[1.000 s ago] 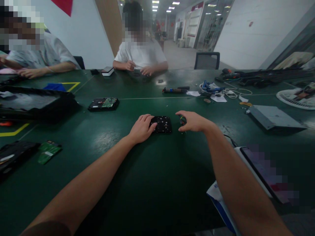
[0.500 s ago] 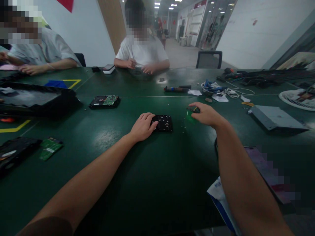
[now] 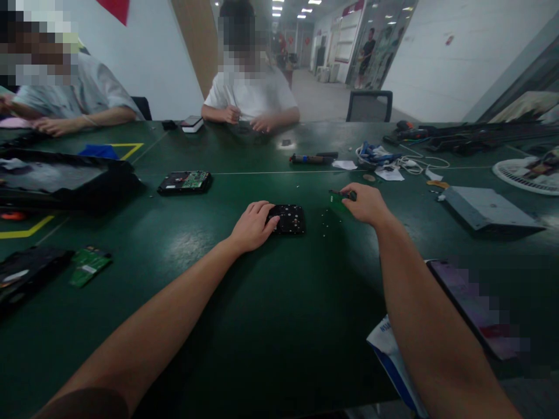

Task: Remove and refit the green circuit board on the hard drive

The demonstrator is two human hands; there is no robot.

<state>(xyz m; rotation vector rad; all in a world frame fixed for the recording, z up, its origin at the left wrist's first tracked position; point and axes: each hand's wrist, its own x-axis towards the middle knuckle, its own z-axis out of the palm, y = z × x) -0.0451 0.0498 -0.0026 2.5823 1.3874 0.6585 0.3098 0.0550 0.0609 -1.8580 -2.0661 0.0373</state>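
Note:
My left hand (image 3: 253, 226) is laid over the left side of a black hard drive (image 3: 290, 219), fingers along its far-left edge and thumb on its top. The drive lies flat, with pale round spots on its upper face. To its right, my right hand (image 3: 368, 203) has thumb and fingers closed on a small dark tool (image 3: 335, 192) with a thin end pointing left; its kind is mostly hidden by the fingers. A green circuit board (image 3: 337, 202) lies just under that tool. Several tiny screws (image 3: 324, 226) are scattered between the drive and the board.
Another hard drive (image 3: 186, 182) lies further left, near a black casing (image 3: 70, 183). Another green board (image 3: 90, 265) is at left. A metal box (image 3: 491, 208), cables (image 3: 378, 154) and a phone (image 3: 474, 308) are on the right. Two people sit across the table (image 3: 244, 349).
My right hand's thumb and fingers have closed around the dark tool over the circuit board. More tiny screws show beside the board. My left hand stays on the hard drive.

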